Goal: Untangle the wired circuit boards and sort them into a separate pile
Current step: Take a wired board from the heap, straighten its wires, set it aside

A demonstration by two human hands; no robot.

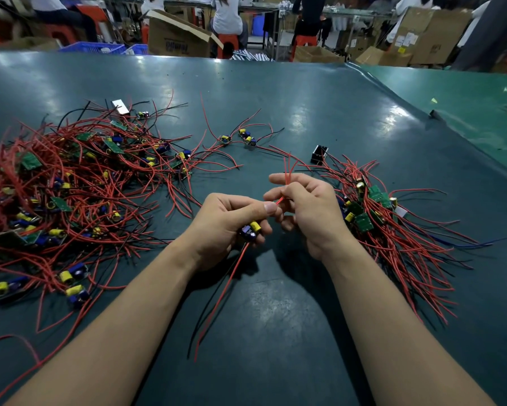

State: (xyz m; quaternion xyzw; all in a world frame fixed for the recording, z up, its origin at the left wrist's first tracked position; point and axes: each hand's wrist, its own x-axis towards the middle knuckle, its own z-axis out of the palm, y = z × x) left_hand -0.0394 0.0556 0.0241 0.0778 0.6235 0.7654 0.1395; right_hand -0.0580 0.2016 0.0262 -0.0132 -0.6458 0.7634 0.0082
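Holding one small circuit board [250, 230] in my left hand [225, 227], I have my fingers curled round it so its yellow capacitor and blue part peek out between thumb and fingertips. Its red and black leads [217, 300] hang down from that board toward me, their ends reaching the dark green worktop [275, 112]. My right hand [307, 206], just beside the held board, pinches a few red wires [288, 174] that stand up past my forefinger.

Left of the held board lies the big tangled heap [64, 194] of boards and red wire, spread wide and well apart from my hands. Right of the held board, close behind my right wrist, sits the sorted pile [372, 209], its green boards bunched together and their wires fanning toward me. Beyond the held board, two loose boards [237, 137] rest on the worktop with their wires trailing, and a small black block [319, 155] stands near the sorted pile's far end.
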